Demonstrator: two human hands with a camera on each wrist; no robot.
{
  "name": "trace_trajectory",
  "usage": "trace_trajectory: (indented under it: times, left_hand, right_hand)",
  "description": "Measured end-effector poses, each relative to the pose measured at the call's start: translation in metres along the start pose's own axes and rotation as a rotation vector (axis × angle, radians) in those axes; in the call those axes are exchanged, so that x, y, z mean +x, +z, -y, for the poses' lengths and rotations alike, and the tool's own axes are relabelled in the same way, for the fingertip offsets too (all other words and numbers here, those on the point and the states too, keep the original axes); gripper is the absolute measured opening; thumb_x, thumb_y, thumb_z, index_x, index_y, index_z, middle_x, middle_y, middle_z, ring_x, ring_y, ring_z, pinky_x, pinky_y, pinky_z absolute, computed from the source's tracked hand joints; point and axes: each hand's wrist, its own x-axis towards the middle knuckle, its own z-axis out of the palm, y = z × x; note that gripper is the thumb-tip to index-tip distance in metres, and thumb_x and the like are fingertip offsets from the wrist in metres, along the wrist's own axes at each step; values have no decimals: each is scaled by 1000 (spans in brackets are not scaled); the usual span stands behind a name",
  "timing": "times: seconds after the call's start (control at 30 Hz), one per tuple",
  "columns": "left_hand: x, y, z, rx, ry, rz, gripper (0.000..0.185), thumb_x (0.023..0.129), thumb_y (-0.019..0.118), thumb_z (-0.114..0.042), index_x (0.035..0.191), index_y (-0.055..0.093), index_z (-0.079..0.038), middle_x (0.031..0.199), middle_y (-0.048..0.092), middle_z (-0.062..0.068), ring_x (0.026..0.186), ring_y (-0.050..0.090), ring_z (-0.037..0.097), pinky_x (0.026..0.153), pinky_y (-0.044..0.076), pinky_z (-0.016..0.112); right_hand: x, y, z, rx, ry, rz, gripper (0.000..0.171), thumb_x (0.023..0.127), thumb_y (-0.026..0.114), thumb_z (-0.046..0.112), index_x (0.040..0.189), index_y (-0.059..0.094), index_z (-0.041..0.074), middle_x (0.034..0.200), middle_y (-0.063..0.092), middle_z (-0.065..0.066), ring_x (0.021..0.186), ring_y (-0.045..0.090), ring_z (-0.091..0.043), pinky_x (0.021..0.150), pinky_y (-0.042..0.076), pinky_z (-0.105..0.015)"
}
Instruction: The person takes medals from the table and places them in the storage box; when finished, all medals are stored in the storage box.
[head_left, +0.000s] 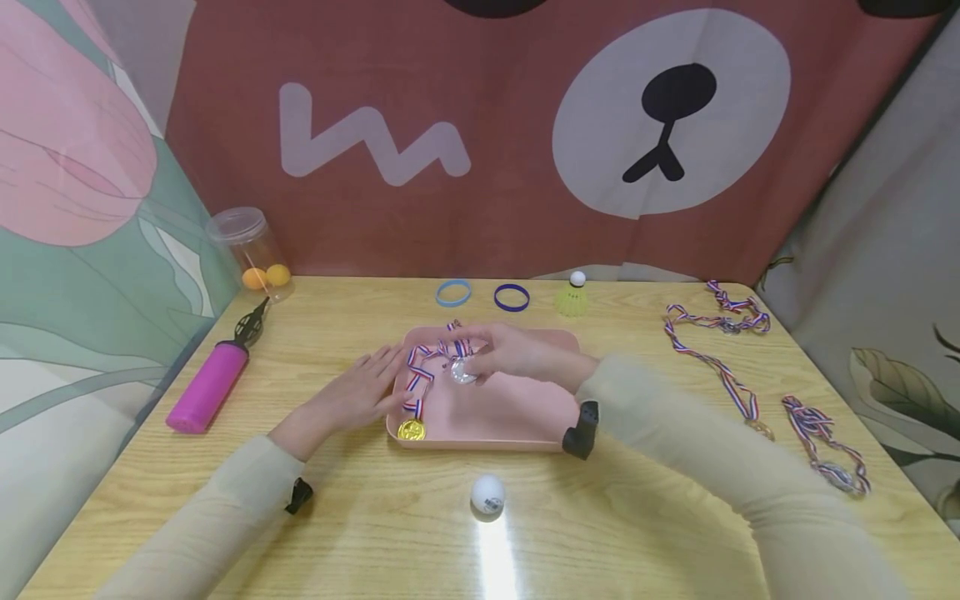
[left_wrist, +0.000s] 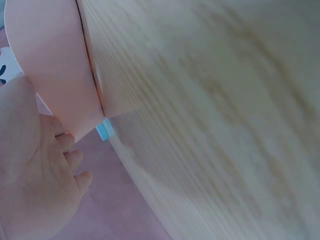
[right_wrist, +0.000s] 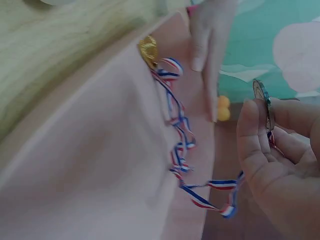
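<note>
**Silver medal held over the pink tray**

Nearest the wearer, a white ball lay on the wooden table, just in front of the pink tray. The tray served as the landmark for everything else.

The left hand rested at the tray's left edge, fingers straight and lying flat, pinching nothing; it seemed to steady the tray. Inside the tray, at its near-left corner, lay a gold medal, its striped ribbon running up toward the far-left corner.

The right hand hovered over the tray's far-left part, thumb and fingers pinched on a silver medal. The right wrist view showed the disc edge-on between the fingertips, its ribbon hanging down onto the tray floor.

To do this step well, it seemed best to lower the disc until it touched the tray floor before releasing, letting the ribbon settle inside the rim rather than over it, clear of the gold medal's ribbon so the two did not tangle. The left hand would do best keeping the tray from sliding.

Right of the tray, more medals with ribbons lay on the table. Left of it lay a pink pump. Beyond it sat two blue rings, a shuttlecock, and, far-left, a clear tub holding orange balls.
</note>
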Motion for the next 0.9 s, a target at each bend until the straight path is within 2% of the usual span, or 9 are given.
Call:
trace_trajectory:
  times: [0.07,0.13,0.27,0.3,0.37,0.5,0.6,0.7,0.9]
  left_hand:
    - [0,-1,-1,0,3,-3,67,97,46,-33,143,18,8,145,21,26,132,20,42,105,20,54]
    - [0,-1,-1,-1,-2,2,68,97,45,-33,143,17,8,146,20,25,132,19,42,105,19,54]
    - [0,0,0,-4,-16,21,68,97,43,-36,144,16,6,148,17,22,133,17,41,106,18,53]
    - [1,0,0,-5,-18,23,68,97,42,-37,144,16,5,148,16,22,134,16,40,106,17,53]
    - [1,1,1,-6,-22,27,69,97,42,-38,144,16,5,149,16,21,134,16,40,107,17,52]
    - [0,1,1,-9,-25,24,69,97,41,-39,144,15,4,149,16,21,134,16,40,107,17,52]
    - [0,1,1,-9,-24,23,69,97,41,-39,145,15,4,148,16,22,134,16,40,107,17,52]
    - [0,1,2,-9,-19,22,69,97,42,-38,145,15,5,148,16,22,134,16,40,107,17,53]
    - [0,1,2,-7,-11,17,68,97,43,-36,144,16,5,147,18,24,133,18,41,107,17,52]
  right_hand:
    - [2,7,-5,-19,-15,44,57,86,62,4,139,43,14,121,52,-19,83,63,-32,74,53,-32]
    - [3,13,-9,-38,-32,82,63,86,62,3,142,37,14,132,43,-17,83,62,-37,74,53,-32]
    - [4,24,-18,-101,-13,138,72,84,63,2,146,28,13,105,59,-17,75,62,-36,71,53,-32]
    - [4,26,-20,-147,-7,141,74,83,64,4,146,26,14,109,58,-13,77,61,-32,73,51,-31]
    - [6,30,-25,-208,-7,150,74,82,66,6,146,28,14,107,59,-11,83,59,-26,81,47,-31]
    - [8,38,-33,-265,-35,159,70,79,67,4,141,36,11,140,37,-7,113,44,-20,98,35,-32]
    - [9,43,-37,-302,-67,160,65,77,66,0,137,41,6,141,37,-13,125,35,-23,103,29,-36]
    - [11,45,-38,-356,-104,156,63,77,65,-1,136,42,2,139,39,-17,128,33,-28,106,25,-41]
    - [16,47,-36,-422,-138,148,54,79,63,1,131,48,2,131,48,-15,123,41,-29,103,31,-38]
